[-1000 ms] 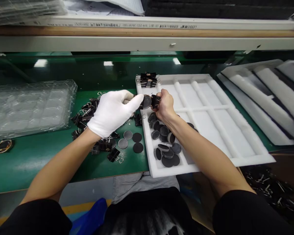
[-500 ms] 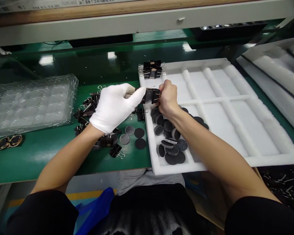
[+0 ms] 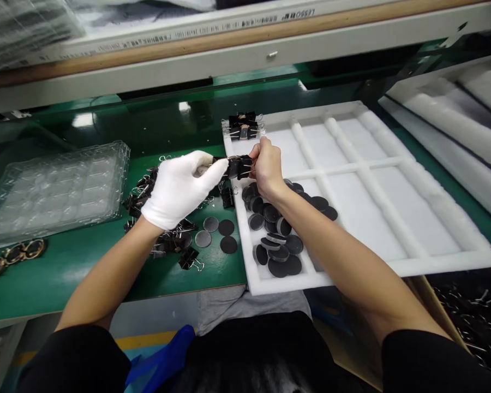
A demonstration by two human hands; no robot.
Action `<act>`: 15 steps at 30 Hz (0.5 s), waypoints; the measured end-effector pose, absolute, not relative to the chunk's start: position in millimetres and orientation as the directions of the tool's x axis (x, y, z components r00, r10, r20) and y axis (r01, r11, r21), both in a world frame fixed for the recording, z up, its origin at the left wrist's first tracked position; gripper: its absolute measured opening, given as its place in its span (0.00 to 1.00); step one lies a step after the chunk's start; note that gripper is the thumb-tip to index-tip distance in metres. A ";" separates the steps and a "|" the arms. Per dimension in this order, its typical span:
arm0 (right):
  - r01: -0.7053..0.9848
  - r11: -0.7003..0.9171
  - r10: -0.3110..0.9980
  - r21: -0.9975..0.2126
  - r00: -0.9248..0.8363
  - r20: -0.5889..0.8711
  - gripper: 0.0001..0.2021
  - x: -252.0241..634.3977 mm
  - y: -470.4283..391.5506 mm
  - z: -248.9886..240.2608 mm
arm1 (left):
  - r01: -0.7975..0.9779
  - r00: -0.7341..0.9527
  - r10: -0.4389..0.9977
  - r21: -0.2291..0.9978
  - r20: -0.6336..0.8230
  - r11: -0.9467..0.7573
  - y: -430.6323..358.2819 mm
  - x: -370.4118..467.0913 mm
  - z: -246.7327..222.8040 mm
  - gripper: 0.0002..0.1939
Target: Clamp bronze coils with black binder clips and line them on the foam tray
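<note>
My left hand [image 3: 178, 188], in a white glove, is closed around a dark round piece [image 3: 233, 168] with black binder clips on it. My bare right hand [image 3: 268, 168] is closed on the binder clip [image 3: 244, 166] at the right side of that piece; its wire handles are partly hidden by the fingers. Just beyond the hands, more clipped pieces [image 3: 244, 131] sit at the tray's far left corner. Below my left hand lies a pile of loose binder clips [image 3: 169, 240]. Black and grey discs [image 3: 228, 244] rest on the green table beside them.
A white foam tray [image 3: 288, 283] with compartments holds many dark discs [image 3: 279, 267] at its near left. Clear plastic trays [image 3: 61, 191] are stacked at left, near gold-rimmed round pieces [image 3: 14, 252]. More foam trays [image 3: 445, 125] stand at right. A box of clips [image 3: 474, 311] is low at right.
The camera view has shifted, showing more of the shelf above. Both hands keep their hold on the clipped piece, with little change between them.
</note>
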State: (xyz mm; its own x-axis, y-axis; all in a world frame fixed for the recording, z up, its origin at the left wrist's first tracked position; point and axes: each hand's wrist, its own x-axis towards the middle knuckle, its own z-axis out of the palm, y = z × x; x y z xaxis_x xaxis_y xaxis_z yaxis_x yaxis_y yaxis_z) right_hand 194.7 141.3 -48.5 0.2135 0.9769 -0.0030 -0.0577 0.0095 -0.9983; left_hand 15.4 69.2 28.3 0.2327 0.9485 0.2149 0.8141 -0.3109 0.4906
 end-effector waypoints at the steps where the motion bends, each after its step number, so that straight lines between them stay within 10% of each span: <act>1: -0.043 0.054 0.984 -0.998 0.175 0.045 0.32 197.6 138.2 -40.5 | 0.819 0.231 0.932 0.461 0.278 -0.341 70.7 11.1 27.7 0.23; 7: -0.030 -0.053 0.917 -0.998 -0.398 -0.037 0.41 231.3 114.7 7.9 | 0.755 0.542 0.664 0.049 0.515 -0.654 80.5 -15.8 28.4 0.18; 15: 0.166 0.105 0.844 -0.981 -0.537 0.000 0.29 266.8 82.0 2.9 | 0.723 0.617 0.671 0.042 0.410 -0.690 86.2 -5.1 24.5 0.21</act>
State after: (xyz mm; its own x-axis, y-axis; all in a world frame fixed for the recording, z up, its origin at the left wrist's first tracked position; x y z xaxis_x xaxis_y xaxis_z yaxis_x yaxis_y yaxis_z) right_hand 266.8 82.0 2.9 -0.5367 0.8438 -0.0005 0.1656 0.1048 -0.9806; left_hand -5.1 86.2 24.5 0.6174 0.6713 0.4101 0.7225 -0.6901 0.0419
